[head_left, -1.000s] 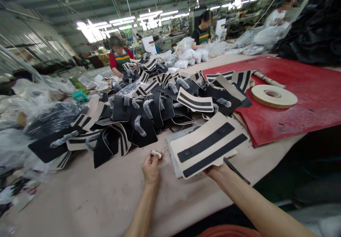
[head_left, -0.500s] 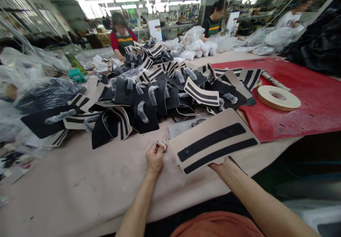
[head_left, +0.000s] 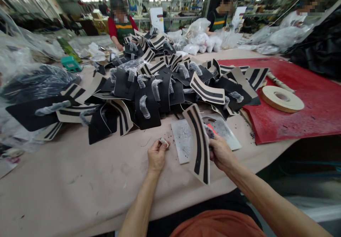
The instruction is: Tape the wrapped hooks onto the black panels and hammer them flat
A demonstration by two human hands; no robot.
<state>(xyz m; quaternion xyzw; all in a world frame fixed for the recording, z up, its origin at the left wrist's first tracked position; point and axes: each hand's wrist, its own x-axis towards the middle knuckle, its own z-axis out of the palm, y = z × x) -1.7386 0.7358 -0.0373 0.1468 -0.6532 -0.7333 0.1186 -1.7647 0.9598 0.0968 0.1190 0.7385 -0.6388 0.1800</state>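
Note:
My right hand (head_left: 223, 154) is closed on the handle side of a curved panel (head_left: 192, 132), beige with two black strips facing left. The panel stands nearly upright above a speckled grey plate (head_left: 179, 139) on the table. Part of the wrapped handle (head_left: 209, 132) shows behind it, near my fingers. My left hand (head_left: 156, 157) is closed in a pinch on a small whitish piece (head_left: 164, 143), whose kind is unclear, left of the plate. Farther back lies a heap of similar black panels (head_left: 149, 118) with plastic-wrapped handles.
A roll of pale tape (head_left: 289, 98) lies on a red sheet (head_left: 317, 112) at the right. Plastic-bagged goods (head_left: 42, 82) sit at the left, near a teal box (head_left: 71, 64). Across the table are a co-worker in a green apron (head_left: 124, 29) and other people.
My right hand has swung the panel from lying broad and tilted to nearly upright, uncovering more of the grey plate. My left hand keeps its pinch. The view has shifted slightly.

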